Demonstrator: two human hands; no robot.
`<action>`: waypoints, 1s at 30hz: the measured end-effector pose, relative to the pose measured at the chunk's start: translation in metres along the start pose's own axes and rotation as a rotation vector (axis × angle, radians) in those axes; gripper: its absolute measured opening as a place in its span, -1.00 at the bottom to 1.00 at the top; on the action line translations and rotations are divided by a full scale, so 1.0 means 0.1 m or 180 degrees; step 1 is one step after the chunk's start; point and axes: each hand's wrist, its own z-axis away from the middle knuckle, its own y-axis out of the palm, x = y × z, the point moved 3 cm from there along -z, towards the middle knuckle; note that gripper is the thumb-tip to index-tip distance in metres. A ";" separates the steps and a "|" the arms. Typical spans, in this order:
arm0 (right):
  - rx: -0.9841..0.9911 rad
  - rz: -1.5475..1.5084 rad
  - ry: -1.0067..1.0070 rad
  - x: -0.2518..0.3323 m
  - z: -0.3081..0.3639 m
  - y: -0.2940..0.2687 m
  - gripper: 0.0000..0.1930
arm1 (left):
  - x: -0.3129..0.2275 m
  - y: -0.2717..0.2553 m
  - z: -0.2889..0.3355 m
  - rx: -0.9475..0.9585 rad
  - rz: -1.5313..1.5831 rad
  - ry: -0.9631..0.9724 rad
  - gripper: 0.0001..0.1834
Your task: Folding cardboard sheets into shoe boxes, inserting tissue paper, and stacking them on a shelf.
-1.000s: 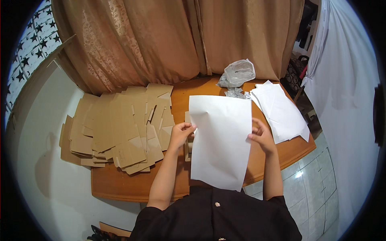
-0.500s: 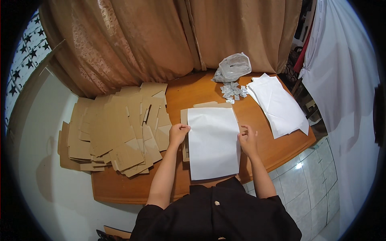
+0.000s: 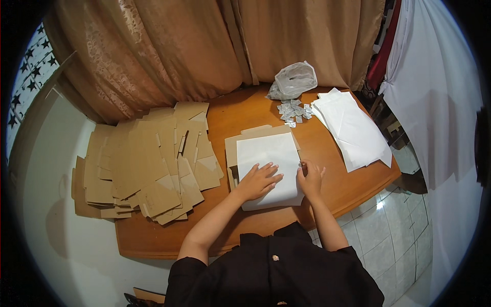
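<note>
Head view: the person works at a brown wooden table (image 3: 221,115), both bare hands on or at one large rectangular sheet of plain white paper (image 3: 271,148).
White sheet: in front of the person, lying over a tan cardboard box with raised sides and spread flaps (image 3: 231,153); cardboard shows along its left and far sides, while the box's near edge is hidden beneath the paper.
Done so far: judging by how things lie, one cardboard piece is partly folded up and one sheet is laid across it.
Not done: the flaps are not folded over the paper, and no packet shows on it; whether any part of the sheet is tucked inside the box cannot be told.
Unused supplies: a broad, overlapping pile of flat tan cardboard blanks (image 3: 138,158) on the left, a fanned stack of white paper sheets (image 3: 353,133) on the right, and a scatter of small silvery-grey packets (image 3: 292,111) beyond the box, just before a crumpled clear plastic bag (image 3: 296,79).
Left hand: the left hand (image 3: 259,181) is spread wide, palm down, fingers apart, resting on the sheet and grasping nothing.
Right hand: the right hand (image 3: 311,179) is half curled and narrow at the sheet's right edge; whether thumb and fingers pinch the paper or only touch it cannot be told.
</note>
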 end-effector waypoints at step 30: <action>0.1023 0.0123 -0.1073 0.22 0.58 -0.33 -0.68 | 0.38 0.53 -0.21 0.1737 0.1449 -0.0546 -0.48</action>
